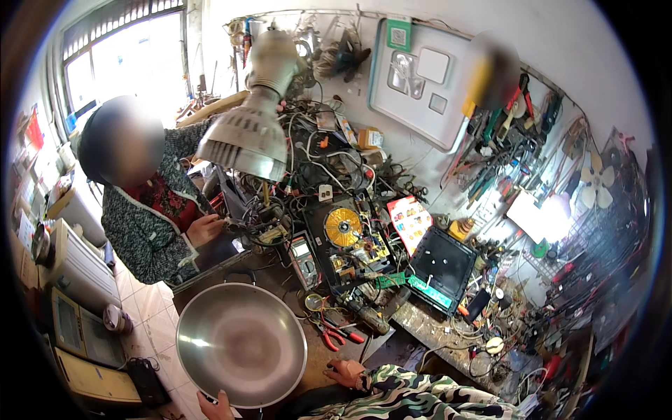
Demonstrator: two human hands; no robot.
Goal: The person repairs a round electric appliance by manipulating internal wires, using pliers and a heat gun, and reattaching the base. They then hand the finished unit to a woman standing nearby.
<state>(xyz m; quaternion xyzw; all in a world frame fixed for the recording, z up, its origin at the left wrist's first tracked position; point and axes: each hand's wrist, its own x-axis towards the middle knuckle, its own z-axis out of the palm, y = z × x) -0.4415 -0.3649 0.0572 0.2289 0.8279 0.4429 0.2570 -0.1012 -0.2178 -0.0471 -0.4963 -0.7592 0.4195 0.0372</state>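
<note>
A wide steel wok (242, 343) with loop handles sits at the near left of the worktable. At its near rim is my left hand (215, 407), thumb and fingers closed on the edge by the handle. My right hand (343, 373), in a camouflage sleeve, rests on the brown tabletop right of the wok, fingers loosely apart and apparently holding nothing. Just beyond it lie red-handled pliers (332, 337) and a red-and-black screwdriver (353, 337). Farther off is an opened induction cooker (343, 227) with a copper coil and circuit boards, a multimeter (303, 262) beside it.
Across the table at left, another person's hand (206, 229) is near cables and parts. A big lamp (246, 136) hangs above the table. Right of the cooker stands a black panel (445, 266) on a cluttered bench. Tools (514, 140) hang on the wall.
</note>
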